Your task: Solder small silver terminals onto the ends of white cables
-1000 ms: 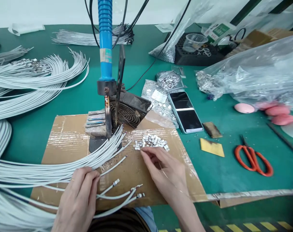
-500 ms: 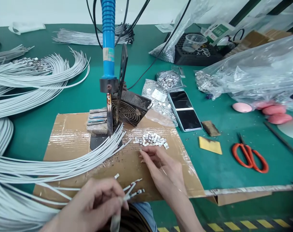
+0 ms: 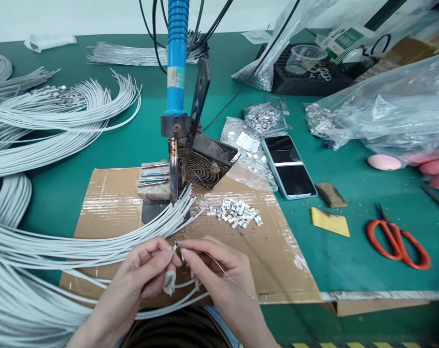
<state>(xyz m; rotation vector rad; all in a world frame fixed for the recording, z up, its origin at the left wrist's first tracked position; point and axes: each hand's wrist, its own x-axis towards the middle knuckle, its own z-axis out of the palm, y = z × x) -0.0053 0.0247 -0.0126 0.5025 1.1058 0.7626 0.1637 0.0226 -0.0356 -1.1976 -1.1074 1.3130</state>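
Cable end (image 3: 175, 248) between two hands at the table's (image 3: 349, 270) front edge

The left hand's (image 3: 147, 268) grip is narrow, pinching what looks like a white cable end above the cardboard (image 3: 284, 270). The right hand's (image 3: 222, 280) grip is narrow too, closed on a thin wire (image 3: 223, 270); what else it holds, I cannot tell. Good handling here would mean pinching near the very end, bracing both hands against each other, and leaving the thin wire slack. Print on the bag label (image 3: 247, 142) and on the green-and-white box (image 3: 347, 41), toward the table's far right corner, is too small to read.
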